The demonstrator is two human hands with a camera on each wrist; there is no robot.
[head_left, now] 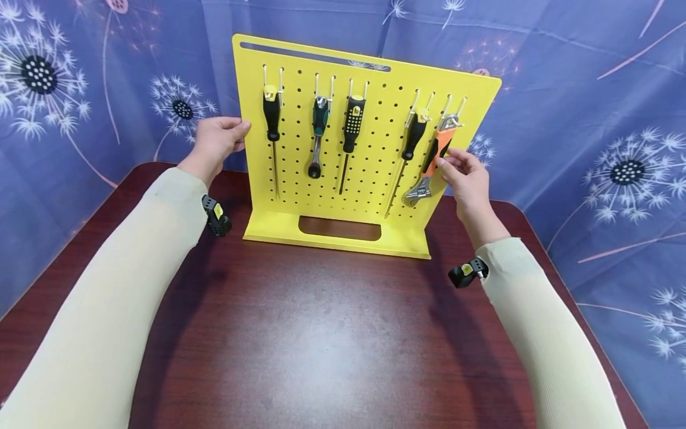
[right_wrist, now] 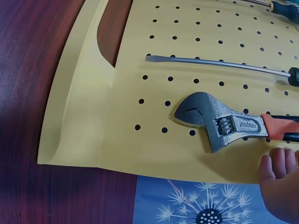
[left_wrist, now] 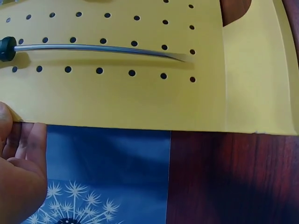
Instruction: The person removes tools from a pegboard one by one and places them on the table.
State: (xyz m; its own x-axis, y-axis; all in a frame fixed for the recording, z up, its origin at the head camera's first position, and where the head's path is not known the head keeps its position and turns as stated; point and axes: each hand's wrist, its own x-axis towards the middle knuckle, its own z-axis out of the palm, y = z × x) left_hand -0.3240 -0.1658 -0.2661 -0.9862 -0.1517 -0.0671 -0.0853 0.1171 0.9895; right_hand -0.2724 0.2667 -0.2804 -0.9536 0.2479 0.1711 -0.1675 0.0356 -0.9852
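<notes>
A yellow pegboard (head_left: pixel 370 196) stands upright on its folded base at the back of the table. My left hand (head_left: pixel 217 140) pinches its left edge, thumb in front and other fingers behind. An adjustable wrench (head_left: pixel 419 192) with an orange and black handle hangs from white hooks at the right end, jaw end down. My right hand (head_left: pixel 468 176) holds the wrench at its handle, thumb tip on the orange part. In the right wrist view, curled fingers (right_wrist: pixel 279 161) show just beside the handle, in front of the board; thumb and index finger lie outside that view.
Left of the wrench hang a black-handled screwdriver (head_left: pixel 415 134), a screwdriver with a dotted handle (head_left: pixel 354 122), a ratchet (head_left: pixel 320 119) and another screwdriver (head_left: pixel 272 113). The dark red table (head_left: pixel 321 333) stretches in front. A blue dandelion-print curtain (head_left: pixel 605 107) hangs behind.
</notes>
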